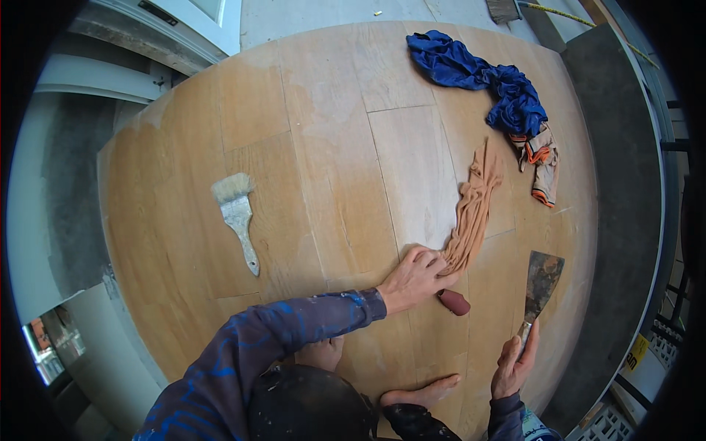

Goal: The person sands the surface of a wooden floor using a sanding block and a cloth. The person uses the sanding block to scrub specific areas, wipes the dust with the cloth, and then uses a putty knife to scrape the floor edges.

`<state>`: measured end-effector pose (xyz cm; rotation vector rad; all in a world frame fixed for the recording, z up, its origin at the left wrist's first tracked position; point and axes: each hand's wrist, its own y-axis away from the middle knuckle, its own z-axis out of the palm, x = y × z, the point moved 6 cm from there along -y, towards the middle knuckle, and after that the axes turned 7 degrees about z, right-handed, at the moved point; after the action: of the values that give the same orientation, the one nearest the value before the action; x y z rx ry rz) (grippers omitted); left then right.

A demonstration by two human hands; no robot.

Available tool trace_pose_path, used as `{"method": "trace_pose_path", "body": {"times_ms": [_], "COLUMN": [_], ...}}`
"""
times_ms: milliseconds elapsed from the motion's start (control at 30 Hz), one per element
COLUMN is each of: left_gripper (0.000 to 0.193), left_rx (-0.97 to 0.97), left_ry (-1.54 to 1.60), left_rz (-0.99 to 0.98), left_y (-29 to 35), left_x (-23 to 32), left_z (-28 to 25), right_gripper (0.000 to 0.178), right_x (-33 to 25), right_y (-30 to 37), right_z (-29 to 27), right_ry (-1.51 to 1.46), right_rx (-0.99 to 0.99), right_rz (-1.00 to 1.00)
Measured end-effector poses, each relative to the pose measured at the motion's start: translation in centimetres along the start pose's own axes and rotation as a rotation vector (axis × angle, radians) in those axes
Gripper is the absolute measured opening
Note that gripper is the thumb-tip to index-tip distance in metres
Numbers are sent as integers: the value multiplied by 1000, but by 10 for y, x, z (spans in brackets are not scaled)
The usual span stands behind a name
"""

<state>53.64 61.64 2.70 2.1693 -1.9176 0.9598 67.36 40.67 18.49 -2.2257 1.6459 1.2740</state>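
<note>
My left hand [421,281] reaches across the middle of the wooden floor, fingers curled over the near end of a long, crumpled tan cloth [478,195]. Just beside those fingers lies a small rounded maroon piece [454,302]; I cannot tell its kind. On the right, my right hand [515,364] is wrapped round the handle of a scraper [545,283], its broad, stained blade pointing away from me. A wide paint brush [237,214] with pale bristles lies on the left, its handle toward me.
Crumpled blue fabric [485,77] lies at the far right, with a beige and orange glove [544,173] against it. A dark grey ledge [625,198] borders the right side. White door framing [195,26] stands at the far left. My bare foot [426,392] is close by.
</note>
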Motion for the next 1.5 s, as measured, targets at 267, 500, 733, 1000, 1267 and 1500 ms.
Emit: {"method": "trace_pose_path", "body": {"times_ms": [267,500,733,1000,1267,1500], "left_gripper": [50,43,70,60,40,62], "left_rx": [230,566,259,186,-624,94], "left_ry": [-370,-544,-347,631,421,210], "left_rz": [-279,-694,-270,-243,-166,-204], "left_y": [-5,-100,-83,21,65,95], "left_x": [-211,-473,-283,38,60,39], "left_z": [-125,-217,-133,24,49,-32], "right_gripper": [61,57,50,49,34,32], "right_x": [7,-11,-58,-153,-331,-393], "right_y": [-7,22,-7,-25,-99,-146], "right_z": [41,96,109,215,444,522], "right_ry": [-26,-218,-385,-308,152,265], "right_rx": [-2,-179,-70,-338,-266,-243], "right_rz": [-120,-124,-269,-301,-784,-711]}}
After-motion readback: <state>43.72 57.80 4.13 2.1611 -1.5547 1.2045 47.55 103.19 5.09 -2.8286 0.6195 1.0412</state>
